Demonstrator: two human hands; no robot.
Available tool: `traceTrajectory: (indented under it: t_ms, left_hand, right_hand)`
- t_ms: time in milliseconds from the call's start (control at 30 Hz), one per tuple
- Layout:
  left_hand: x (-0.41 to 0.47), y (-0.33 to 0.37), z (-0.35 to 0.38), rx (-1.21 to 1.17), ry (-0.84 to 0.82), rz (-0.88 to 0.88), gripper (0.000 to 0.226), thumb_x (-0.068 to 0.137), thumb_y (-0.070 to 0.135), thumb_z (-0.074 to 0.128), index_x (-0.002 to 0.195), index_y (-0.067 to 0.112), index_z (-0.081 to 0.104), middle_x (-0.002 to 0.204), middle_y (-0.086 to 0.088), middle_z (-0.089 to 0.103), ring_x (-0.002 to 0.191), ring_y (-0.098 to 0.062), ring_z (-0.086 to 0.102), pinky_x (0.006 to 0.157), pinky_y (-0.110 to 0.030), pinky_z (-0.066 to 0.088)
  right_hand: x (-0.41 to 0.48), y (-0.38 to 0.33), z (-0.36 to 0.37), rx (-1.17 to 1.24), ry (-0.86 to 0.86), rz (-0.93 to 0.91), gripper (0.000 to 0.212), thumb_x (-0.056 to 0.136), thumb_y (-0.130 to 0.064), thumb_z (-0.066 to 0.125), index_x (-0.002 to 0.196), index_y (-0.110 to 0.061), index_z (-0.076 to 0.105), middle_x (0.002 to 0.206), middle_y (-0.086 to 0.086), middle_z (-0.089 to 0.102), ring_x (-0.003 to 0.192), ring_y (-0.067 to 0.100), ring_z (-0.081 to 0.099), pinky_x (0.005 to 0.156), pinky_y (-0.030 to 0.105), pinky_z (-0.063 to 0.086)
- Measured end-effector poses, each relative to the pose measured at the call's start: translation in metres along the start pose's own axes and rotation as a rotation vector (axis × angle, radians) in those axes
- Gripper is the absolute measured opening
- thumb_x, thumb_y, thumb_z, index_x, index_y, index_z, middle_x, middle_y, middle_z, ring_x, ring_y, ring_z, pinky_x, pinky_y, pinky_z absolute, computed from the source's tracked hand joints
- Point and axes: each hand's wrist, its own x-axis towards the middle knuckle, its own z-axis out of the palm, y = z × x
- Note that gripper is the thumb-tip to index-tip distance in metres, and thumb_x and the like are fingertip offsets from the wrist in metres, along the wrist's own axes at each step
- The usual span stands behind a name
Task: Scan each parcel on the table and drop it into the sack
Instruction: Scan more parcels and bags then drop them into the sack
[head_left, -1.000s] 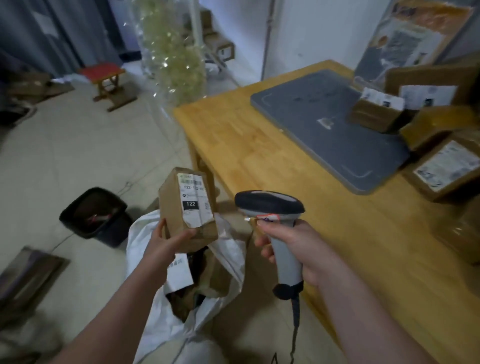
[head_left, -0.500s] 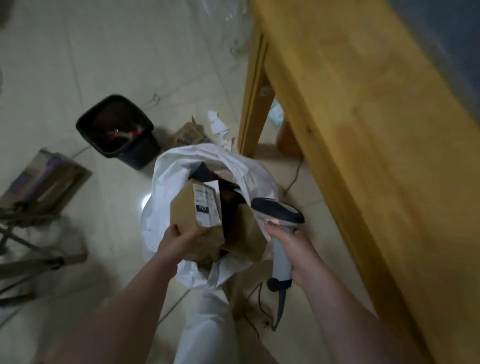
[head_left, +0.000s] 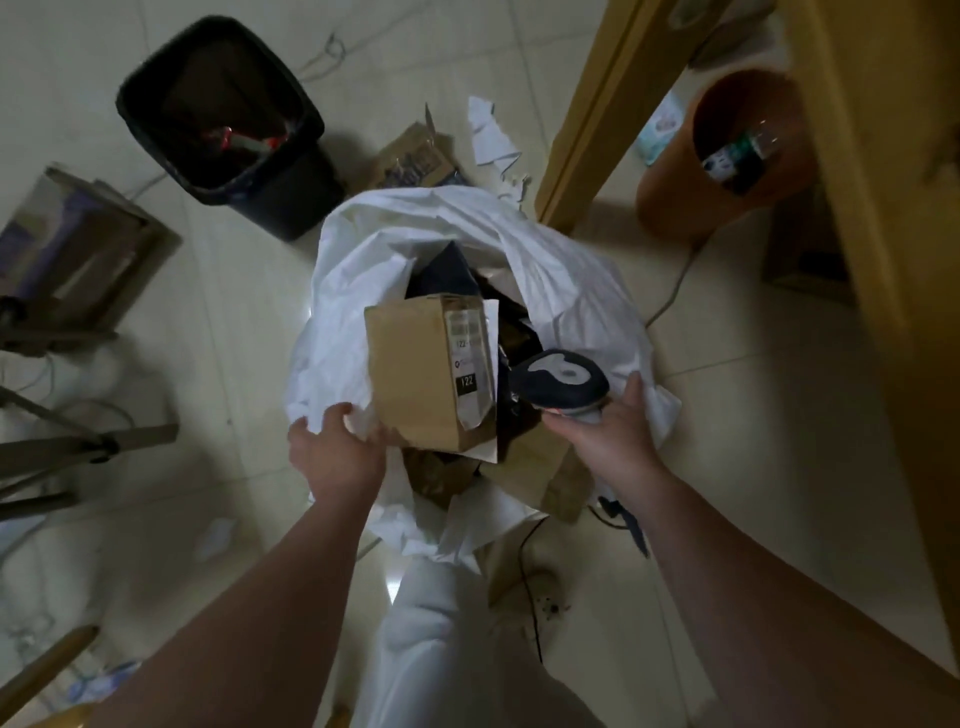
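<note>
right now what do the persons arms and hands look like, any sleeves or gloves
Both arms are bare: no sleeve shows on the left forearm or the right forearm. The left hand and right hand wear no gloves, and no watch, ring or band is visible.

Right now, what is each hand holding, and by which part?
The right hand grips the scanner by its handle, just under the head. The left hand is at the near left corner of the parcel in the sack; whether it grips cannot be told.
</note>
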Motion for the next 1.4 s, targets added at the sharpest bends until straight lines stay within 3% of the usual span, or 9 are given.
traceTrajectory:
  t_ms: [100,167,267,333,433,600,800,967,1400]
  left_hand:
    - [0.004,-0.008,0.003,-0.165,-0.132,-0.188,0.085,0.082,0.024,0.074,0.149,0.018,0.024,0.143,-0.021,0.04,0.126,-0.041,0.044,0.098,-0.046,0.043]
    - [0.009,-0.012,0.004,-0.191,-0.111,-0.249,0.073,0.087,0.016,0.067,0.148,0.01,0.028,0.137,-0.018,0.048,0.122,-0.038,0.049,0.088,-0.041,0.046]
    - [0.014,-0.016,-0.003,-0.062,-0.01,-0.131,0.015,0.091,0.013,0.056,0.097,0.0,0.061,0.097,-0.019,0.063,0.1,-0.038,0.058,0.077,-0.036,0.043]
    - [0.014,-0.016,-0.01,-0.057,0.013,-0.082,0.021,0.092,0.011,0.051,0.072,0.004,0.051,0.072,-0.013,0.053,0.081,-0.035,0.055,0.067,-0.032,0.036]
    - [0.013,-0.016,-0.022,-0.141,0.079,-0.074,0.018,0.092,0.01,0.048,0.076,0.003,0.052,0.074,-0.012,0.051,0.077,-0.029,0.05,0.068,-0.032,0.036]
    - [0.015,-0.021,-0.035,-0.299,0.16,-0.113,0.016,0.091,0.01,0.046,0.085,0.001,0.057,0.067,-0.005,0.046,0.074,-0.027,0.049,0.064,-0.034,0.038]
    - [0.008,-0.014,-0.064,-0.425,0.138,-0.147,0.015,0.087,0.01,0.047,0.084,0.0,0.057,0.074,-0.012,0.05,0.074,-0.027,0.05,0.066,-0.039,0.046]
    - [-0.012,0.022,-0.111,-0.465,0.128,-0.055,0.011,0.092,0.01,0.048,0.084,0.005,0.054,0.076,-0.009,0.05,0.069,-0.025,0.048,0.058,-0.032,0.039]
    - [-0.059,0.122,-0.277,-0.403,0.185,0.38,0.009,0.089,0.005,0.051,0.08,0.008,0.05,0.07,-0.005,0.043,0.067,-0.021,0.041,0.053,-0.029,0.029]
  right_hand:
    - [0.013,0.005,0.002,-0.079,0.0,-0.018,0.092,0.079,-0.033,0.079,0.148,0.0,0.028,0.163,0.007,0.013,0.146,0.025,0.023,0.118,0.041,0.025]
    - [0.017,0.006,0.001,-0.081,-0.012,-0.016,0.091,0.079,-0.03,0.079,0.149,-0.002,0.028,0.162,0.007,0.016,0.146,0.023,0.025,0.118,0.039,0.025]
    - [0.019,0.005,-0.003,0.01,-0.055,-0.016,0.106,0.078,-0.028,0.08,0.155,-0.009,0.01,0.159,0.004,0.027,0.143,0.021,0.031,0.117,0.038,0.027]
    - [0.018,0.003,-0.001,0.055,-0.094,-0.001,0.118,0.076,-0.026,0.081,0.155,-0.017,-0.006,0.154,0.001,0.036,0.14,0.019,0.035,0.115,0.032,0.028]
    - [0.018,-0.001,0.008,0.038,-0.14,0.006,0.126,0.072,-0.025,0.084,0.153,-0.028,-0.014,0.155,0.003,0.032,0.141,0.021,0.033,0.112,0.034,0.03]
    - [0.021,0.001,0.015,-0.122,0.058,-0.019,0.102,0.079,-0.038,0.076,0.152,-0.004,0.013,0.162,0.003,0.016,0.145,0.027,0.024,0.114,0.045,0.032]
    - [0.002,-0.021,-0.006,-0.143,0.217,-0.005,0.045,0.084,-0.043,0.066,0.117,-0.012,0.062,0.108,0.009,0.063,0.104,0.031,0.06,0.077,0.03,0.041]
    - [-0.049,-0.08,-0.026,-0.035,0.284,-0.089,0.025,0.083,-0.034,0.071,0.093,-0.012,0.064,0.096,0.01,0.064,0.098,0.032,0.063,0.078,0.033,0.049]
    - [-0.166,-0.219,-0.11,0.375,0.372,-0.328,0.037,0.078,-0.03,0.076,0.111,-0.022,0.063,0.106,-0.001,0.068,0.099,0.02,0.064,0.091,0.04,0.052]
